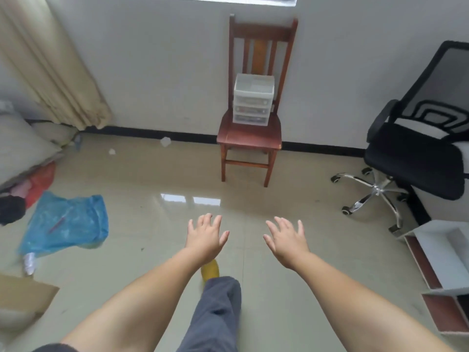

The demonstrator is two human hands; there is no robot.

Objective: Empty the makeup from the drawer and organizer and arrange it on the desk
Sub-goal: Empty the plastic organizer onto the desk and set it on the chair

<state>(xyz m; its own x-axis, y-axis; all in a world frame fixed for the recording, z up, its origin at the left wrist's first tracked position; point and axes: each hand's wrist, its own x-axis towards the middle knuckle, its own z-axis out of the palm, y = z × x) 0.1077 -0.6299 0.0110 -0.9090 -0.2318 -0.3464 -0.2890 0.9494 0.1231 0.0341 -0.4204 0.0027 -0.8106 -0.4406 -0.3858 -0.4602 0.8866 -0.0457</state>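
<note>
Nearest the camera, both bare forearms are extended forward over a glossy tiled floor. The left hand is held palm down with fingers straight and spread; nothing is held in it. The right hand is held in the same way, fingers straight and spread, with nothing in its grasp. The two hands are held apart, side by side. Below the left wrist, a leg in grey trousers and a yellow shoe are seen on the floor.

To the left, a blue plastic bag lies flat on the tiles, with a brown cardboard piece nearer the lower left corner. At the right edge, a white shelf unit with reddish-brown panels is partly in view.

Farther off on the right, a black office chair with a chrome wheeled base is positioned near the shelf unit.

At the far wall, a wooden chair is placed with its back against the wall. A white drawer organizer stands upright on its seat, well apart from both hands; three stacked drawers are visible, all pushed in. Their contents cannot be made out clearly. In the far left corner, a beige curtain hangs to the floor.
</note>
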